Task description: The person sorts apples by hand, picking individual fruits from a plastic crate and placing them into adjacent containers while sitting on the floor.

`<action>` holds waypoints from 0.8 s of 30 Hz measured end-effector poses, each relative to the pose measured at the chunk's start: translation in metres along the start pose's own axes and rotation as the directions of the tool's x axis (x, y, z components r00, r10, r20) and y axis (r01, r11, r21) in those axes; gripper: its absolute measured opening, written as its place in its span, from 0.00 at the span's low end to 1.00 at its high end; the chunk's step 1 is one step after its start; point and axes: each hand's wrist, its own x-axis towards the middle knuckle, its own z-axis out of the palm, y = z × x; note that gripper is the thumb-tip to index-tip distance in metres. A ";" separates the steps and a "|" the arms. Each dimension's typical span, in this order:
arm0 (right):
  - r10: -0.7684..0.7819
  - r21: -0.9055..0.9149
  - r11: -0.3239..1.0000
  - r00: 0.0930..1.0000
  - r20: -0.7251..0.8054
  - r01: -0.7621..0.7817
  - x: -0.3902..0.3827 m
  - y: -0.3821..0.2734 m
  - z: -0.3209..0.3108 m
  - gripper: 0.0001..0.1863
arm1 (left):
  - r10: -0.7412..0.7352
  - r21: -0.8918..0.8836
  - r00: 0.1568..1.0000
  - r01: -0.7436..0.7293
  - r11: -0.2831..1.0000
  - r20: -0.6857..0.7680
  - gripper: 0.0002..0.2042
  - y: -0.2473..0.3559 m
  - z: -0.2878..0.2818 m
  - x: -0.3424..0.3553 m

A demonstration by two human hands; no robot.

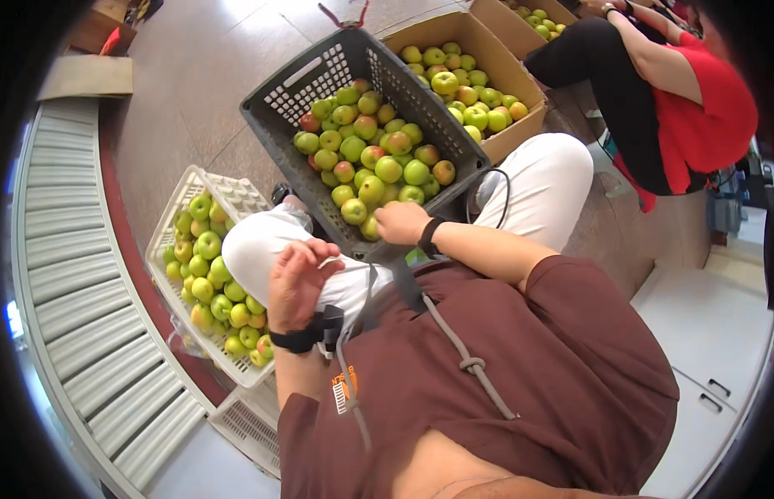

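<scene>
Hands: left hand (297,279) raised at eight o'clock over the left thigh, empty, fingers loosely curled and apart; right hand (401,223) bent down at black crate's six o'clock edge, on or just over an apple (370,227). Its fingertips are hidden, can't tell if pinching.
Apples: loose heap in black crate (279,145), twelve o'clock, between the knees; more in white crate (245,191), nine o'clock, and box (520,137), one o'clock.
Bruise risk: an apple let go high could knock the heap; cause, hard fruit on fruit.
Roll risk: white crate looks full near its rim at seven o'clock; a knee bump could spill some.
Grip risk: smooth round skin, tight packing; a fingertip hold may slip.
Snag risk: black cord (509,195) loops by the right knee, two o'clock; a shifting leg could catch it.
Count, hands: two, one wristband each.
Count, crates: one black, one white with apples.
Count, boxes: two with apples, the second (503,18) beyond the first.
Count, apples: black crate roughly forty-five showing, white crate roughly thirty-five, near box roughly twenty-five; overlaps block exact totals.
Count, co-workers: one (711,100), two o'clock, red top.
</scene>
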 end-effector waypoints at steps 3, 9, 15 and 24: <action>-0.046 0.009 0.999 0.998 0.035 0.045 -0.003 -0.001 -0.006 0.16 | -0.010 -0.054 1.000 0.009 0.998 -0.003 0.17 0.033 0.025 0.022; -0.073 0.111 0.992 0.996 0.051 0.067 0.004 0.010 0.003 0.14 | 0.135 0.051 0.990 -0.137 0.989 0.034 0.21 0.082 0.047 0.103; -0.098 0.369 0.917 0.983 -0.156 0.150 0.021 0.028 -0.006 0.11 | 0.257 0.641 0.958 -0.120 0.758 -0.125 0.08 0.090 0.026 0.180; 0.295 0.488 0.861 0.922 -0.251 -0.143 0.122 0.096 -0.082 0.11 | 0.245 0.978 0.947 -0.203 -0.052 0.210 0.11 0.064 -0.026 0.219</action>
